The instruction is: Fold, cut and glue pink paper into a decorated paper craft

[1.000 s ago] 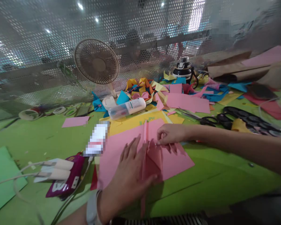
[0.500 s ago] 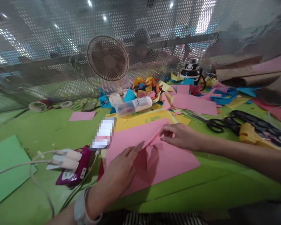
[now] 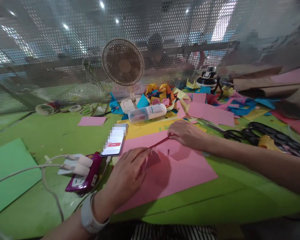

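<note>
A small folded piece of pink paper (image 3: 160, 143) spans the gap between my hands, its edge showing as a thin, darker pink line. My left hand (image 3: 130, 171), with a pale watch on the wrist, has its fingers closed at the paper's near left end. At the far right end, my right hand (image 3: 186, 134) pinches the paper between thumb and fingers. Beneath both hands lies a large pink paper sheet (image 3: 192, 173), shadowed in the middle. Part of the folded piece is hidden behind my left fingers.
Left of the sheet are a phone (image 3: 114, 141) and a purple power strip (image 3: 96, 171) with white chargers and cables. Behind stand a bottle (image 3: 147, 113), a fan (image 3: 123, 63) and a heap of coloured paper scraps (image 3: 162, 93). Black-handled scissors (image 3: 233, 134) lie right of my right hand.
My right hand has shifted slightly up and its fingers have closed on the paper's end. The paper, whose flap stood raised before, now shows as a narrow edge. The view has shifted slightly.
</note>
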Demonstrator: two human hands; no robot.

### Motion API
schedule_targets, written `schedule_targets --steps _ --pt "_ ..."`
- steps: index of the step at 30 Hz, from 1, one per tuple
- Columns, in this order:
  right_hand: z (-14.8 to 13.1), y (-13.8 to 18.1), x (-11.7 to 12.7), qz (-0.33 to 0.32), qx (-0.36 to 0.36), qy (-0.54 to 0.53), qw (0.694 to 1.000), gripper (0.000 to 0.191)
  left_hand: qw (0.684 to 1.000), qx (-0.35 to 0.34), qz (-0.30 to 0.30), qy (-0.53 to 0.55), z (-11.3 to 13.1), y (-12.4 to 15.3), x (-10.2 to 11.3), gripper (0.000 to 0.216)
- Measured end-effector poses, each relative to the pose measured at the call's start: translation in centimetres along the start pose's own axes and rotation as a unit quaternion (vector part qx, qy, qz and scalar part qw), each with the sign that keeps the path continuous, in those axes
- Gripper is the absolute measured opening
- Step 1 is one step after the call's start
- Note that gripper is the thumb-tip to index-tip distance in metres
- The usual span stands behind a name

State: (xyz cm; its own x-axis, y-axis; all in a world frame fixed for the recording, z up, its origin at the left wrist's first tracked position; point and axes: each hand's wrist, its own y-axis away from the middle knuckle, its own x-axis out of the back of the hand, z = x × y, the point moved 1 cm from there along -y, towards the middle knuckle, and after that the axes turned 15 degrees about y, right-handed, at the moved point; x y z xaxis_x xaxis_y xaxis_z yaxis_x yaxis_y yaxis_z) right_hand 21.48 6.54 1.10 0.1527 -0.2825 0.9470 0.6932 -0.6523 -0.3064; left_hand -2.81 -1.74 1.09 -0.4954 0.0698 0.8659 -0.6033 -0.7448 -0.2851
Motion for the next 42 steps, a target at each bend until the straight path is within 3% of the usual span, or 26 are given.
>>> schedule_targets --steps 5,9,11,15,21,27,33,38,42 --pt "-0.3 2.3 2.9 -0.086 -0.124 -0.093 0.984 0.011 0.993 -0.088 0.037 -0.072 0.5 -0.3 0.2 0.038" --pt "-1.7 5.5 2.7 -0.095 -0.206 -0.106 0.968 0.011 0.978 -0.15 0.05 -0.139 0.9 -0.7 -1.1 0.029" --pt "-2.8 7.0 2.2 -0.083 -0.219 -0.106 0.966 0.01 0.973 -0.162 0.013 -0.164 0.9 -0.9 -1.7 0.026" --pt "-4.4 8.6 1.4 -0.07 -0.196 -0.097 0.973 0.012 0.968 -0.169 -0.078 -0.17 0.9 -1.4 -2.5 0.023" --pt "-4.7 8.2 1.9 -0.026 -0.122 -0.025 0.992 0.012 0.968 -0.167 -0.116 -0.149 0.6 -1.4 -2.8 0.023" --pt "-4.3 5.5 0.9 0.005 -0.039 -0.066 0.997 0.024 0.974 -0.162 -0.1 -0.126 0.2 -1.3 -3.3 0.008" --pt "-4.1 3.9 -0.6 -0.013 -0.007 -0.115 0.993 0.024 0.982 -0.145 -0.084 -0.084 0.1 -1.3 -3.4 0.012" --pt "-4.0 3.8 -1.1 -0.027 -0.009 -0.142 0.99 0.025 0.993 -0.079 -0.091 -0.013 0.0 -1.8 -3.0 0.016" --pt "-3.8 3.6 -1.2 -0.032 -0.02 -0.167 0.985 0.026 0.994 -0.011 -0.055 0.093 -0.1 -2.4 -2.9 0.017"
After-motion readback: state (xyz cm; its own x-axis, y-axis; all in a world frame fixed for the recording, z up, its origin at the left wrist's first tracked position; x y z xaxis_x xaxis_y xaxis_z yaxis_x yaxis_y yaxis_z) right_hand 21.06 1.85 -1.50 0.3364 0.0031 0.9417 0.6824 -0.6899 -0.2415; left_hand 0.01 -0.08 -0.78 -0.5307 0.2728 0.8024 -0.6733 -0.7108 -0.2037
